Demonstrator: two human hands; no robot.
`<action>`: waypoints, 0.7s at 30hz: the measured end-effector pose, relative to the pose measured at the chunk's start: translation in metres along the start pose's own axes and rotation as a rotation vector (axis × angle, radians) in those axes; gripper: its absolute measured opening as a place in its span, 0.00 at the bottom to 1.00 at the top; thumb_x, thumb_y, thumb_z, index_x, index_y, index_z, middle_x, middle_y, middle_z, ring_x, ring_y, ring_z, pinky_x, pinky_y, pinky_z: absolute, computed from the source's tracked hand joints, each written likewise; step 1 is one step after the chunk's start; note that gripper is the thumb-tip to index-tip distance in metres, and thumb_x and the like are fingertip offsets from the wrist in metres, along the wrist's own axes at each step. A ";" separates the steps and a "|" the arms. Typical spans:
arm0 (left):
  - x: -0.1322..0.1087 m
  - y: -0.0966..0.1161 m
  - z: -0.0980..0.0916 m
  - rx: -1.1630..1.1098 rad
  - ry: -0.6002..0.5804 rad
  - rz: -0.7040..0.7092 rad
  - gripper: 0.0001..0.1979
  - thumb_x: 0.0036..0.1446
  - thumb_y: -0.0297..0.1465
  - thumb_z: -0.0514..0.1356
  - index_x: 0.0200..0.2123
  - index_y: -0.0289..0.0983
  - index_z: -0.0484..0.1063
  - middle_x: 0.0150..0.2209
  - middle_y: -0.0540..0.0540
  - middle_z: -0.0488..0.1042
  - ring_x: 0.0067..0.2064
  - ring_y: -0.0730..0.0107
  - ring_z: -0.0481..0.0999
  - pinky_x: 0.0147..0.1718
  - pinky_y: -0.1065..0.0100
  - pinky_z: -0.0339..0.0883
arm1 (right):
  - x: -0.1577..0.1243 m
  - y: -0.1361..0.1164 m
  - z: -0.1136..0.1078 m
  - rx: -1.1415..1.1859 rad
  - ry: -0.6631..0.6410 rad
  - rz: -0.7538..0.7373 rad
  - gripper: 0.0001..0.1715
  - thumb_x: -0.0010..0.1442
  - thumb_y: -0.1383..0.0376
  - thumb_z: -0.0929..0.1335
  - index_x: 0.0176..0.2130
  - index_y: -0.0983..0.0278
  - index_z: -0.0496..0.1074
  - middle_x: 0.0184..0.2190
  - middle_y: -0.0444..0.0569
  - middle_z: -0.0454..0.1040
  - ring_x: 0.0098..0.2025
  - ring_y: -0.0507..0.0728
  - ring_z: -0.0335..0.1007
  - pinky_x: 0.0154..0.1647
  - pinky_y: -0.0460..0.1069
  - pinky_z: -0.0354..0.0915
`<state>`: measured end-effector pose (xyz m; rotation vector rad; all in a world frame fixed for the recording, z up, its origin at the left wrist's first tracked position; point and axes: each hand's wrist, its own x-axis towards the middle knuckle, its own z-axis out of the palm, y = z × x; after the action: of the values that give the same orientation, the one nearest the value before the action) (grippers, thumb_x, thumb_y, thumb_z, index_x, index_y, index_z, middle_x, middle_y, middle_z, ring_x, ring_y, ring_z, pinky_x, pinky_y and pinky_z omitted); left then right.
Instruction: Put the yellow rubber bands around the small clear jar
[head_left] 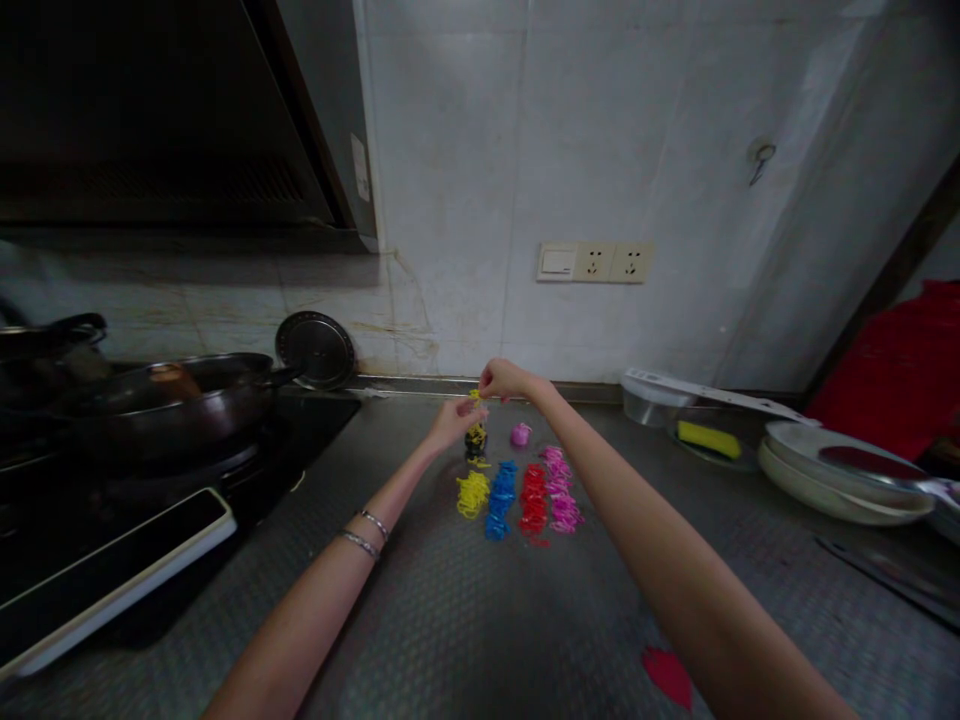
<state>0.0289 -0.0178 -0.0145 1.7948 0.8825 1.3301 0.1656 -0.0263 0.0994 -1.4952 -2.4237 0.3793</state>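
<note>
Kitchen counter (pixel 450 620): grey textured metal, running back to a pale tiled wall (pixel 450 180); stove (pixel 322 415) with a dark pan (pixel 187 410) at left, yellow sponge (pixel 709 440) and plates (pixel 847 492) at right.
Small jar (pixel 475 440): one, see-through, apparently upright on the far middle of the counter, yellow strands (pixel 475 397) inside and at its mouth.
Left hand (pixel 452 424): thumb and fingers closed about the jar's upper part, from the left; probably to keep so light a thing from tipping.
Right hand (pixel 507 380): above and just right of the mouth, fingertips drawn together beside the strands; whether they pinch any, cannot tell.
Jar against grip: upper part within the left fingers, base below them, mouth just under the right fingertips.
Piles: four, nearer than the jar; left to right, yellow pile (pixel 472 495), blue pile (pixel 501 500), red pile (pixel 534 500), pink pile (pixel 561 490); spaced by colour, likely to prevent mixing.
Pink cap-like piece (pixel 520 435): one, right of the jar, beyond the piles; perhaps its lid, laid aside within reach.
</note>
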 end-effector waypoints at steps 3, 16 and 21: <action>0.000 0.001 0.000 0.021 0.004 0.019 0.17 0.42 0.33 0.62 0.38 0.32 0.73 0.34 0.45 0.75 0.36 0.67 0.73 0.38 0.67 0.65 | 0.002 -0.006 0.001 -0.062 -0.031 0.001 0.11 0.45 0.73 0.66 0.31 0.73 0.75 0.25 0.52 0.75 0.18 0.47 0.64 0.19 0.41 0.61; -0.002 0.004 0.000 0.029 -0.012 -0.010 0.14 0.43 0.34 0.62 0.34 0.32 0.73 0.32 0.45 0.76 0.32 0.68 0.73 0.35 0.67 0.66 | 0.015 -0.016 0.002 -0.379 -0.135 -0.050 0.16 0.48 0.74 0.66 0.39 0.71 0.75 0.35 0.56 0.76 0.34 0.54 0.71 0.29 0.42 0.62; -0.002 0.003 0.000 0.003 -0.017 0.000 0.15 0.43 0.34 0.62 0.34 0.31 0.73 0.31 0.46 0.75 0.32 0.70 0.72 0.34 0.69 0.64 | 0.011 -0.015 0.001 -0.368 -0.105 -0.080 0.15 0.48 0.74 0.66 0.39 0.72 0.75 0.35 0.56 0.76 0.34 0.54 0.71 0.30 0.42 0.61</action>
<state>0.0285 -0.0207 -0.0124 1.8058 0.8757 1.3121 0.1475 -0.0230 0.1049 -1.5415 -2.7399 -0.0093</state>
